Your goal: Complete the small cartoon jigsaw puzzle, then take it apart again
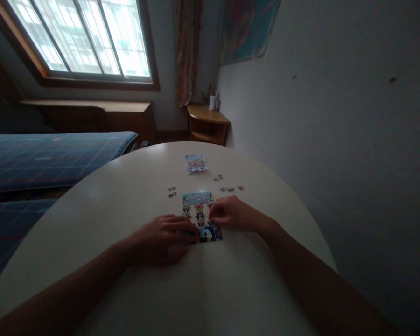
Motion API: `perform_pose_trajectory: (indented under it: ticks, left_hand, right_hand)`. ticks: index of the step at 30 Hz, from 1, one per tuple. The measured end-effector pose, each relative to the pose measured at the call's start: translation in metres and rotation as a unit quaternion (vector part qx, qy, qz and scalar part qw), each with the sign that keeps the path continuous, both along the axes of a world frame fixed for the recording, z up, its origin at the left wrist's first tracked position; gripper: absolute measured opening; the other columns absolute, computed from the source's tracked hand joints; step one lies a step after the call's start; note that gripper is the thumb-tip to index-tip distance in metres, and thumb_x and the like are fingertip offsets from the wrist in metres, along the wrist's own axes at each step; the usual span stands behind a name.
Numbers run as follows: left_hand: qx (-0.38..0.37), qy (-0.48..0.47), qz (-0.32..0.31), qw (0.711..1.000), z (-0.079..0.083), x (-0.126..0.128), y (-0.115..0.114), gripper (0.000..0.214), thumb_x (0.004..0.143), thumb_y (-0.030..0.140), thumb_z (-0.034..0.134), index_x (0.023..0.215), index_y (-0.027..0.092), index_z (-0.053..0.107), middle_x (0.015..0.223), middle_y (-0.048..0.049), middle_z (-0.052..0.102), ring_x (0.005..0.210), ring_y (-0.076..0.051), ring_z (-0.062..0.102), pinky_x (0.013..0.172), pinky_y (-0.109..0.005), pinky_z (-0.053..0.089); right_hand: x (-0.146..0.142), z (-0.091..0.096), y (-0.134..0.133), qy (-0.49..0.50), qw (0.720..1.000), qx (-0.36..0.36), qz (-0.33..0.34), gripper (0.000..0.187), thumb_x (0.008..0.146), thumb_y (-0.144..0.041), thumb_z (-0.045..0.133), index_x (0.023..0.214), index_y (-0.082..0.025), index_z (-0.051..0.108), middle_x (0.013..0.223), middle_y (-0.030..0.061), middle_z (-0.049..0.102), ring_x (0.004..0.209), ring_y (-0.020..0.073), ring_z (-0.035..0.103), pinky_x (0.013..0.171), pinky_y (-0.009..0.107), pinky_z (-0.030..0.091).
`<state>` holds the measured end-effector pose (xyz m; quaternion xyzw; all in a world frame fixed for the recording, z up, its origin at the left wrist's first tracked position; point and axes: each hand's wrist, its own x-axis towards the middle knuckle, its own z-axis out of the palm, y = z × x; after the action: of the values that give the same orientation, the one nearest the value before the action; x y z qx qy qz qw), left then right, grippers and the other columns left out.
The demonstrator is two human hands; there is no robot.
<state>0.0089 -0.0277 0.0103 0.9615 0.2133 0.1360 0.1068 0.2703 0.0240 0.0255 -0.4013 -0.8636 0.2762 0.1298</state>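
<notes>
A partly assembled jigsaw puzzle [200, 198] lies flat on the white round table, with gaps in its middle where the tabletop shows. My left hand [168, 235] rests over its lower left edge, fingers stretched out onto the pieces. At the right edge of the puzzle is my right hand [229, 213], thumb and forefinger brought together in a pinch; whatever is between them is too small to make out. Loose puzzle pieces [172, 192] lie to the left beyond the puzzle, and several more pieces [231, 189] lie to the right.
A small printed picture sheet [195, 164] lies farther back on the table [143, 177]. A wall [336, 116] runs along the right. To the left is a bed with a plaid cover [56, 158]. A wooden corner cabinet [208, 114] stands behind the table.
</notes>
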Motion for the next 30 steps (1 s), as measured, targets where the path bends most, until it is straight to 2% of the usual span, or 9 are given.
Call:
perform_pose_trajectory:
  ticks: [5, 12, 15, 17, 19, 22, 25, 30]
  left_hand:
    - [-0.003, -0.027, -0.007, 1.0, 0.001, 0.001, 0.001, 0.034, 0.084, 0.022, 0.056, 0.118, 0.026, 0.06, 0.124, -0.0041, 0.065, 0.114, -0.022, 0.059, 0.098, -0.041, 0.051]
    - [-0.01, -0.027, -0.007, 1.0, 0.003, 0.001, 0.0, 0.036, 0.083, 0.021, 0.056, 0.118, 0.026, 0.059, 0.125, -0.0047, 0.064, 0.112, -0.021, 0.06, 0.098, -0.041, 0.051]
    - [0.01, -0.039, 0.01, 0.999, -0.001, -0.002, 0.002, 0.041, 0.085, 0.021, 0.055, 0.125, 0.026, 0.055, 0.128, -0.0059, 0.062, 0.116, -0.022, 0.058, 0.098, -0.042, 0.05]
    - [0.033, -0.046, 0.048, 0.997, -0.004, -0.005, 0.006, 0.044, 0.087, 0.021, 0.053, 0.13, 0.026, 0.051, 0.134, -0.0071, 0.058, 0.123, -0.024, 0.053, 0.101, -0.045, 0.048]
    - [0.051, -0.042, 0.097, 0.993, -0.007, -0.009, 0.009, 0.047, 0.089, 0.024, 0.053, 0.135, 0.026, 0.047, 0.144, -0.0079, 0.049, 0.132, -0.027, 0.044, 0.106, -0.049, 0.043]
    - [0.052, -0.019, 0.154, 0.987, -0.013, -0.012, 0.014, 0.06, 0.089, 0.035, 0.058, 0.144, 0.025, 0.037, 0.155, -0.0098, 0.034, 0.142, -0.031, 0.031, 0.112, -0.053, 0.035]
    - [0.039, 0.003, 0.186, 0.982, -0.018, -0.013, 0.016, 0.072, 0.088, 0.047, 0.059, 0.149, 0.022, 0.03, 0.157, -0.0123, 0.029, 0.144, -0.033, 0.026, 0.115, -0.053, 0.031]
    - [0.018, 0.017, 0.191, 0.981, -0.022, -0.014, 0.019, 0.072, 0.089, 0.053, 0.056, 0.15, 0.023, 0.031, 0.158, -0.0114, 0.027, 0.146, -0.032, 0.022, 0.116, -0.053, 0.028]
  right_hand:
    - [-0.001, 0.003, -0.002, 0.006, 1.0, -0.007, 0.016, 0.014, 0.078, -0.03, 0.073, 0.083, -0.017, 0.073, 0.07, -0.0006, 0.066, 0.062, 0.0092, 0.055, 0.059, 0.021, 0.037]
    - [-0.003, 0.005, -0.003, 0.003, 0.998, 0.012, 0.063, 0.002, 0.079, -0.021, 0.072, 0.079, -0.019, 0.072, 0.076, -0.0004, 0.068, 0.067, 0.0098, 0.059, 0.065, 0.022, 0.04]
    - [-0.002, 0.009, -0.003, -0.003, 0.995, 0.06, 0.077, 0.009, 0.084, -0.028, 0.069, 0.083, -0.02, 0.072, 0.083, 0.0017, 0.069, 0.074, 0.0123, 0.061, 0.076, 0.026, 0.044]
    - [0.0, 0.009, -0.002, -0.004, 0.99, 0.127, 0.056, 0.018, 0.088, -0.036, 0.064, 0.097, -0.022, 0.071, 0.099, 0.0058, 0.069, 0.094, 0.0179, 0.062, 0.091, 0.034, 0.042]
    - [0.001, 0.006, -0.002, -0.018, 0.983, 0.18, 0.033, 0.037, 0.092, -0.044, 0.058, 0.123, -0.024, 0.061, 0.127, 0.0107, 0.06, 0.122, 0.0247, 0.051, 0.105, 0.043, 0.035]
    - [0.001, -0.007, 0.001, -0.097, 0.977, 0.184, 0.04, 0.07, 0.088, -0.059, 0.055, 0.148, -0.03, 0.034, 0.158, 0.0107, 0.028, 0.145, 0.0324, 0.02, 0.114, 0.052, 0.021]
    - [0.001, -0.021, 0.004, -0.16, 0.974, 0.159, 0.034, 0.085, 0.082, -0.07, 0.054, 0.153, -0.033, 0.024, 0.162, 0.0101, 0.014, 0.148, 0.0365, 0.009, 0.116, 0.055, 0.016]
    - [0.003, -0.027, 0.008, -0.17, 0.972, 0.159, 0.029, 0.088, 0.083, -0.076, 0.042, 0.154, -0.03, 0.019, 0.163, 0.0099, 0.011, 0.148, 0.0357, 0.006, 0.117, 0.054, 0.013]
